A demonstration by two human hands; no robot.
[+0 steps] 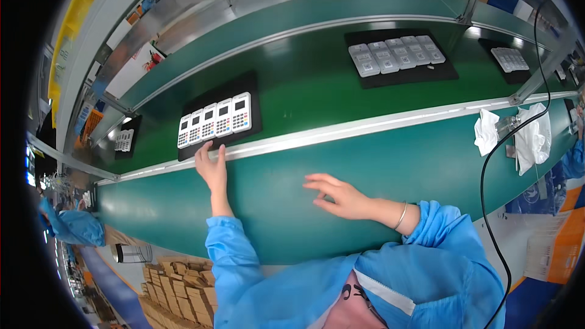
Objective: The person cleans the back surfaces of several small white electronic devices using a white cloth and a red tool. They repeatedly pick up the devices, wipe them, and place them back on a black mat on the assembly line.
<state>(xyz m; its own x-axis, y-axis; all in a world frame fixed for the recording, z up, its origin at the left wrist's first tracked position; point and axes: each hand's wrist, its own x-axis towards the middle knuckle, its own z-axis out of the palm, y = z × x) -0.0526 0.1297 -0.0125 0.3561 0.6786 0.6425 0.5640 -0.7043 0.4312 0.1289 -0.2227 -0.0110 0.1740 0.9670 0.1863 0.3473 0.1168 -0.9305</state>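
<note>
A row of several white card payment terminals (224, 116) lies face up on a black mat (256, 97), on the dark green belt at the left. Their small screens are dark and their keypads show. My left hand (213, 170) reaches up to the near edge of this mat, just below the terminals. Its thumb and fingers are apart with nothing visible between them; whether a fingertip touches the mat I cannot tell. Over the green worktop (274, 225), my right hand (342, 200) points left with fingers stretched out, holding nothing.
A pale metal rail (347, 130) divides worktop from belt (304, 91). Farther right, several white devices (397, 55) lie on another black mat (414, 77). White tissues (532, 140) and a clear jar (507, 125) stand at the right. A black cable (483, 201) hangs down there.
</note>
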